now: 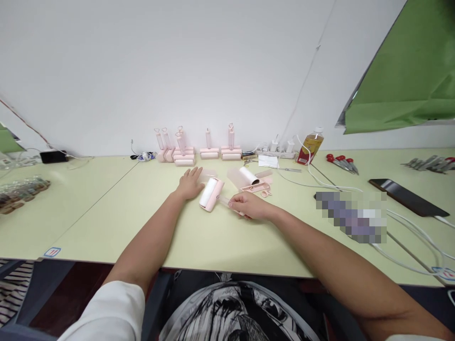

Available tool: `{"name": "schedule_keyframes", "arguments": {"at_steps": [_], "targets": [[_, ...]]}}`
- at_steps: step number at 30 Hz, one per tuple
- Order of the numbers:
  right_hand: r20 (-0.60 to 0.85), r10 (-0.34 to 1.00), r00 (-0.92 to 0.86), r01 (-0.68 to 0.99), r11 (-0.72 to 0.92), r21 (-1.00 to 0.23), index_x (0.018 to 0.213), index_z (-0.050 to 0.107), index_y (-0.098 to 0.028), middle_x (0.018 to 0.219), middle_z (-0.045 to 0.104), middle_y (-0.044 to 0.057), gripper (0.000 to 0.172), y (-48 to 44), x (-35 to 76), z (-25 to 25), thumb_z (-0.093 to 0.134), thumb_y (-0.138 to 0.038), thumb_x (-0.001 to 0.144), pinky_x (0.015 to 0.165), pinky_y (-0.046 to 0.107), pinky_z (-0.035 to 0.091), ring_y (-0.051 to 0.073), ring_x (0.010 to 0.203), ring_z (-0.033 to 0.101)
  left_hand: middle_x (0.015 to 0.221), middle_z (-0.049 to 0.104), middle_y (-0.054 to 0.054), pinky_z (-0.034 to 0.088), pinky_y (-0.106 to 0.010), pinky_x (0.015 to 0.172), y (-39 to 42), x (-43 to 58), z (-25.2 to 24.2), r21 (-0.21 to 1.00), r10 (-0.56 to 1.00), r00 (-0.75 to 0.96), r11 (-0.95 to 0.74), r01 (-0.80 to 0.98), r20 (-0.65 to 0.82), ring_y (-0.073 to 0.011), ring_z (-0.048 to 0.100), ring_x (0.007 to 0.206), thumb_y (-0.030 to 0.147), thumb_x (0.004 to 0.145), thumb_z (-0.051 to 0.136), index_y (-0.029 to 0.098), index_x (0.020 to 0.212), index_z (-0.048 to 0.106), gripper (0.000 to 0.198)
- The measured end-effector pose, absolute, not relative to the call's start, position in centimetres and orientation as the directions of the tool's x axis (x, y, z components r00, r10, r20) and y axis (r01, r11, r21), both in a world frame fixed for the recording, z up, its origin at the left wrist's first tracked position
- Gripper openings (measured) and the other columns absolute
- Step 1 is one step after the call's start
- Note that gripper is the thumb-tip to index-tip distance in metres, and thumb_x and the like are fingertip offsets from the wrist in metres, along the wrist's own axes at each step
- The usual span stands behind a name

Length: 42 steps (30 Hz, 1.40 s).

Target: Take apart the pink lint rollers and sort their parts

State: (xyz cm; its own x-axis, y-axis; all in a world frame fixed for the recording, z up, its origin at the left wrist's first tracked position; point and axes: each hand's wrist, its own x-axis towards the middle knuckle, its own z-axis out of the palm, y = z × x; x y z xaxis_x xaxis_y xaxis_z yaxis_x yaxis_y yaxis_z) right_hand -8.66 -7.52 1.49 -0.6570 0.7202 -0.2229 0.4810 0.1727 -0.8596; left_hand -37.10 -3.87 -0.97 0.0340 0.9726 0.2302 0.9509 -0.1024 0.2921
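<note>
A pink and white lint roller (211,194) lies tilted over the middle of the table, its clear handle pointing right. My right hand (250,205) is closed around the end of that handle. To the left of the roller head, my left hand (191,183) lies flat on the tabletop with its fingers stretched out, holding nothing. Just beyond it is a translucent cover piece (208,175). Loose parts sit behind my right hand: a white paper roll (249,175), a pink frame piece (255,187) and a small pink ring part (266,193).
Several assembled pink lint rollers (185,156) stand along the wall. A drink bottle (310,146), a power strip (284,152) and red-handled pliers (342,164) are at the back right. White cables cross the right side near a dark phone (408,197). Packaged items (21,192) lie far left.
</note>
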Motion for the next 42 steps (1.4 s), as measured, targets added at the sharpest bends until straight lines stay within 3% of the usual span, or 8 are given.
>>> {"name": "schedule_keyframes", "arguments": {"at_steps": [5, 8, 11, 14, 23, 28, 38, 42], "targets": [[-0.270, 0.740, -0.616, 0.494, 0.097, -0.864, 0.072, 0.054, -0.019, 0.058, 0.059, -0.002, 0.030, -7.2, -8.7, 1.1, 0.062, -0.045, 0.084, 0.036, 0.019, 0.033, 0.006, 0.039, 0.043, 0.130, 0.056, -0.018, 0.044, -0.044, 0.095, -4.5, -36.8, 0.5, 0.334, 0.972, -0.084, 0.007, 0.943, 0.219, -0.0378, 0.053, 0.118, 0.050, 0.074, 0.066, 0.017, 0.131, 0.060, 0.066], [-0.278, 0.753, -0.596, 0.493, 0.070, -0.867, 0.072, 0.053, -0.019, 0.059, 0.060, -0.002, 0.030, -7.1, -8.7, 1.0, 0.061, -0.045, 0.085, 0.035, 0.019, 0.034, 0.006, 0.039, 0.043, 0.109, 0.065, -0.013, 0.048, -0.036, 0.076, -4.7, -37.0, 0.8, 0.559, 0.959, -0.167, 0.012, 0.829, 0.228, -0.0299, 0.062, 0.095, 0.054, 0.068, 0.071, 0.018, 0.106, 0.070, 0.052], [-0.268, 0.773, -0.574, 0.485, 0.058, -0.872, 0.074, 0.054, -0.019, 0.059, 0.060, -0.001, 0.029, -7.0, -8.7, 1.0, 0.061, -0.044, 0.085, 0.035, 0.019, 0.035, 0.006, 0.039, 0.044, 0.071, 0.063, -0.005, 0.041, -0.028, 0.054, -4.9, -37.0, 0.8, 0.852, 0.959, -0.231, -0.021, 0.524, 0.166, -0.0175, 0.056, 0.060, 0.061, 0.074, 0.063, 0.017, 0.081, 0.068, 0.045], [-0.247, 0.794, -0.556, 0.457, 0.044, -0.888, 0.075, 0.056, -0.018, 0.059, 0.060, -0.002, 0.026, -6.9, -8.8, 1.0, 0.062, -0.042, 0.086, 0.035, 0.019, 0.036, 0.007, 0.039, 0.046, 0.053, 0.049, 0.000, 0.033, -0.024, 0.046, -5.1, -36.8, 0.8, 0.946, 0.981, -0.158, -0.053, 0.319, 0.109, -0.0114, 0.045, 0.047, 0.062, 0.074, 0.064, 0.017, 0.063, 0.058, 0.046], [-0.210, 0.803, -0.558, 0.343, -0.007, -0.939, 0.079, 0.058, -0.018, 0.055, 0.056, -0.004, 0.022, -6.9, -8.8, 1.3, 0.057, -0.038, 0.088, 0.034, 0.019, 0.036, 0.007, 0.037, 0.045, 0.057, 0.050, 0.001, 0.030, -0.021, 0.045, -5.4, -36.2, 0.5, 0.977, 0.997, 0.015, -0.080, 0.197, 0.078, -0.0090, 0.042, 0.049, 0.061, 0.070, 0.071, 0.016, 0.068, 0.064, 0.045], [-0.176, 0.789, -0.589, 0.323, 0.030, -0.946, 0.075, 0.056, -0.018, 0.054, 0.055, -0.005, 0.026, -7.0, -8.6, 1.4, 0.059, -0.042, 0.086, 0.035, 0.019, 0.035, 0.007, 0.037, 0.045, 0.062, 0.056, -0.001, 0.032, -0.020, 0.044, -5.5, -36.2, 0.6, 0.979, 0.997, 0.048, -0.072, 0.193, 0.063, -0.0097, 0.045, 0.052, 0.063, 0.068, 0.072, 0.015, 0.083, 0.071, 0.050], [-0.069, 0.772, -0.632, 0.279, 0.143, -0.949, 0.077, 0.055, -0.018, 0.058, 0.052, -0.005, 0.031, -6.6, -8.5, 0.8, 0.060, -0.048, 0.084, 0.041, 0.020, 0.036, 0.007, 0.044, 0.043, 0.062, 0.055, -0.002, 0.034, -0.021, 0.046, -5.6, -36.7, 0.6, 0.974, 0.993, 0.089, -0.093, 0.208, 0.076, -0.0099, 0.045, 0.053, 0.063, 0.070, 0.070, 0.015, 0.079, 0.070, 0.048], [-0.085, 0.781, -0.619, 0.311, 0.144, -0.940, 0.081, 0.057, -0.018, 0.057, 0.052, -0.005, 0.029, -6.7, -8.5, 0.8, 0.061, -0.047, 0.082, 0.041, 0.020, 0.034, 0.007, 0.044, 0.043, 0.065, 0.056, -0.002, 0.036, -0.021, 0.047, -5.5, -36.8, 0.6, 0.970, 0.991, 0.099, -0.115, 0.216, 0.096, -0.0101, 0.046, 0.055, 0.060, 0.069, 0.072, 0.015, 0.090, 0.073, 0.050]]}}
